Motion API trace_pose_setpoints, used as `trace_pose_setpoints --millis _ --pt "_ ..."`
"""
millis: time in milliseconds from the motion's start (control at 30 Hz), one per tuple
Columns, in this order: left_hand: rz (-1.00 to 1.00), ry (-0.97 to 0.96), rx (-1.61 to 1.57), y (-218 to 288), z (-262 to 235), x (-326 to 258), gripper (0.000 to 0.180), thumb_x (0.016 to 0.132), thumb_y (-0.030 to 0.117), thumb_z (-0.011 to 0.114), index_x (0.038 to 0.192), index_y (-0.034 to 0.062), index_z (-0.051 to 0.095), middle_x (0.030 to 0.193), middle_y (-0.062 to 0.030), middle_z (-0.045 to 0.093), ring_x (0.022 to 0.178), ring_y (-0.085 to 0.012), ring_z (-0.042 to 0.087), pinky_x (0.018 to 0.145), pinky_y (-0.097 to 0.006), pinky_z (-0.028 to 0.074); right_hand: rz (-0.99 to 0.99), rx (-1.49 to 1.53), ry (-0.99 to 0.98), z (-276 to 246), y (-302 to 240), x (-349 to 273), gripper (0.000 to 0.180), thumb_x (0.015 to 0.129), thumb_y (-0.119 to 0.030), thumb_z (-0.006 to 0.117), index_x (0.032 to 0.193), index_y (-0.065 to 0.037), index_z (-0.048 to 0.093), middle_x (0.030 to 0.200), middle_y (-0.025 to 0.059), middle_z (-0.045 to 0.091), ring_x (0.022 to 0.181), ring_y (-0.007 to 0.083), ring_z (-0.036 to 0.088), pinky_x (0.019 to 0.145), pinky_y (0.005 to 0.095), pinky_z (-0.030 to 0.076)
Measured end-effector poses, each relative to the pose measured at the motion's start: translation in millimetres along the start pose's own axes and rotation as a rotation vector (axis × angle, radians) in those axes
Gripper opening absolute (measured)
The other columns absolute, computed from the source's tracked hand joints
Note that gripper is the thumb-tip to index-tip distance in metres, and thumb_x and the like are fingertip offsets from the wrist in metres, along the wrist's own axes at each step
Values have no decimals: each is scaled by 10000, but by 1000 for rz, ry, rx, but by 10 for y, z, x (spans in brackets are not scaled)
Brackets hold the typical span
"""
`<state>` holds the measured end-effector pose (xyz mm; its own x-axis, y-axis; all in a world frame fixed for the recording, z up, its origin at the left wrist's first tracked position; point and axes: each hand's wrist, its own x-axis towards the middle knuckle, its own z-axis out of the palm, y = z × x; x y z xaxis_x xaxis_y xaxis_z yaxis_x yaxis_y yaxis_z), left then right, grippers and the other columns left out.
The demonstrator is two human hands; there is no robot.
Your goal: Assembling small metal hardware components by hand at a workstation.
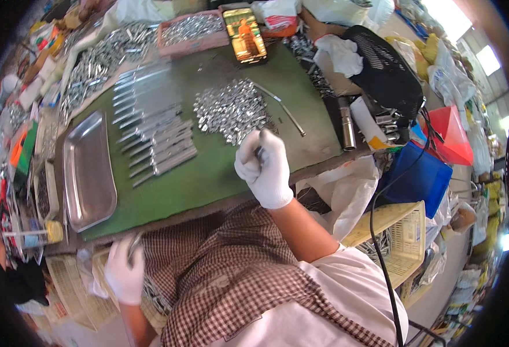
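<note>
My right hand (264, 169), in a white glove, is closed just in front of a heap of small shiny metal pieces (229, 110). Its thumb and fingers are curled together, and what they hold, if anything, is too small to name. Low at the table's front left edge, my left hand (125, 273), also gloved, is closed around a slim grey metal piece (133, 247) whose kind I cannot make out. Left of the heap, several metal rods (165, 144) lie side by side on the green table mat (208, 188). A thin rod (280, 107) lies apart, right of the heap.
An empty steel tray (90, 170) sits at the table's left. Behind are a pink tray (192, 48) of metal parts and a lit phone (244, 36). A metal cylinder (347, 125) stands at the right edge, near a blue bin (419, 176) and a cream crate (408, 231). A black cable (376, 231) hangs at my right.
</note>
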<state>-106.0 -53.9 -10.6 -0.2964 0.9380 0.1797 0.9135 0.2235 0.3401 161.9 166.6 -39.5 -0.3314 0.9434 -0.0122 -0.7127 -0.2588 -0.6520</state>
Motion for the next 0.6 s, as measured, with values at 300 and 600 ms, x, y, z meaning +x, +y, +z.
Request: trace_pose_setpoints --millis 300,600 --pt "-282 -92 224 -1097 264 -1041 370 872 144 670 1214 2 681 1138 -201 667 1043 -414 618 935 -480 500 -1218 -1761 359 -214 -1138 720 183 881 -198 743 1033 -100 713 907 95 711 785 276 705 708 402 568" --pt "31 -157 -156 -229 884 -322 273 894 169 683 1143 71 736 1062 -162 687 954 -368 672 865 -458 545 -883 -2193 606 -638 -1981 1150 240 928 -321 647 1135 -251 747 977 109 705 907 328 718 775 455 585"
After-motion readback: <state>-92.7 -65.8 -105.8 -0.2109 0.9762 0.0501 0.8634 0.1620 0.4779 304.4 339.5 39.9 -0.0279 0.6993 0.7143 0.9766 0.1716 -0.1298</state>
